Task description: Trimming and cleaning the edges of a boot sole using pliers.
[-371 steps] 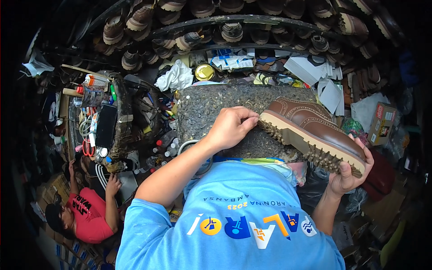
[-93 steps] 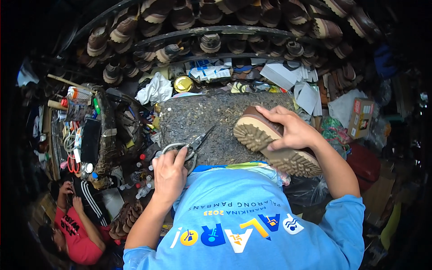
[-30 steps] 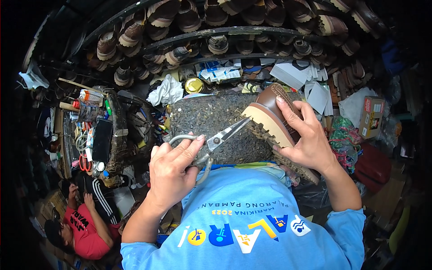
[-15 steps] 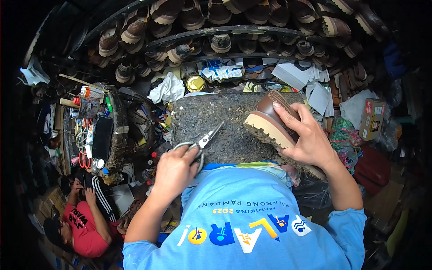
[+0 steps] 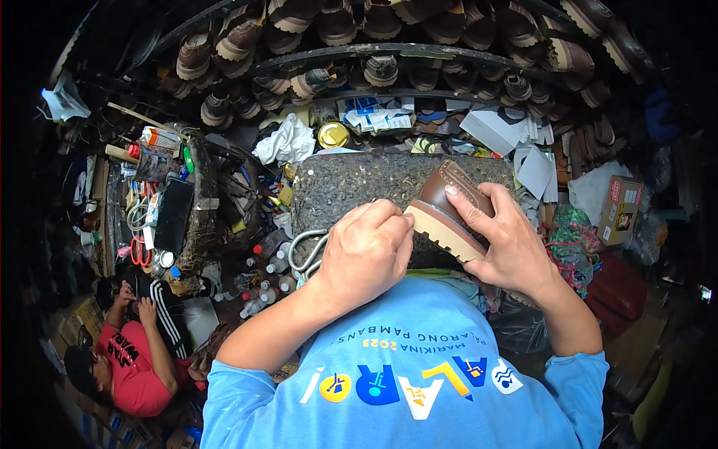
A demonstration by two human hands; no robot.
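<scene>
Brown leather boot with a cream lugged sole (image 5: 449, 213) lies on its side on the grey speckled counter (image 5: 344, 187), pinned by the right hand (image 5: 508, 247) to keep the sole edge reachable. The left hand (image 5: 366, 254) is closed around metal scissors (image 5: 303, 254) at that edge.

Rows of brown shoes (image 5: 381, 30) hang on curved racks across the top of the frame. A white rag (image 5: 288, 142) and a gold tin lid (image 5: 333, 135) lie upper centre, a black phone (image 5: 173, 213) at left. A person in a red shirt (image 5: 131, 367) sits lower left.
</scene>
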